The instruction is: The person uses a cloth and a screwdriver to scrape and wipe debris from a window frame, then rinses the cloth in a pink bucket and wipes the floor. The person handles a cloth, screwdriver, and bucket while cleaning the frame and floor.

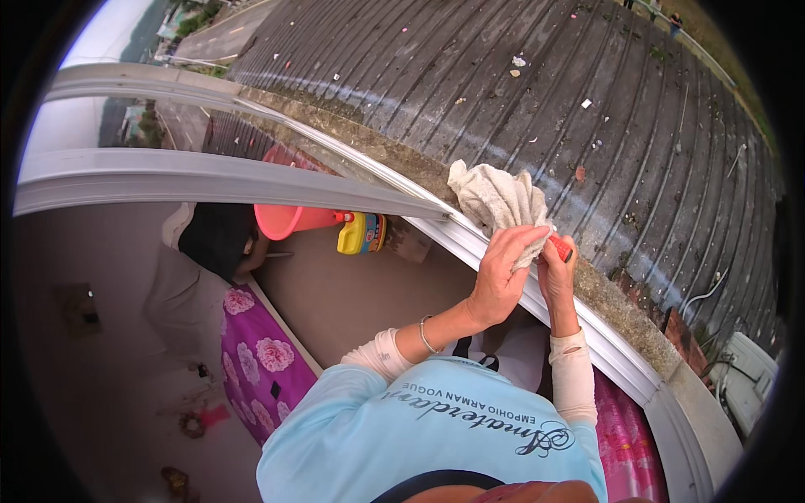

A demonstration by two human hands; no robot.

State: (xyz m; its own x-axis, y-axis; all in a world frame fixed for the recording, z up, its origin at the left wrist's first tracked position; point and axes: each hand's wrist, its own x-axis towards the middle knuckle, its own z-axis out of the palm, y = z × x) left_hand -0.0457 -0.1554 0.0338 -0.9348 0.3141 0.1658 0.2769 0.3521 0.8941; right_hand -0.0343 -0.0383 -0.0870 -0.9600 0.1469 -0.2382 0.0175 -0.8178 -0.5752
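Observation:
Beyond the window opening, both my hands meet at a bunched off-white rag (499, 197). My left hand (503, 272) is closed on the rag's near end, its fingers pressed against the cloth. Close beside it, my right hand (557, 283) grips a red handle (560, 247) with a dark end. The rest of that tool is hidden by the cloth and fingers, so its kind does not show. The white window frame (470, 235) runs diagonally beneath my wrists, and the rag hangs out over the concrete ledge (579, 289).
Outside lies a dark corrugated roof (503, 101) with scattered litter. A sliding sash (226, 184) stands at the left. Inside, a pink basin (281, 220) and a yellow bottle (360, 232) are near the sill, with a purple floral cover (268, 360) nearby. A white box-like unit (742, 377) sits outside right.

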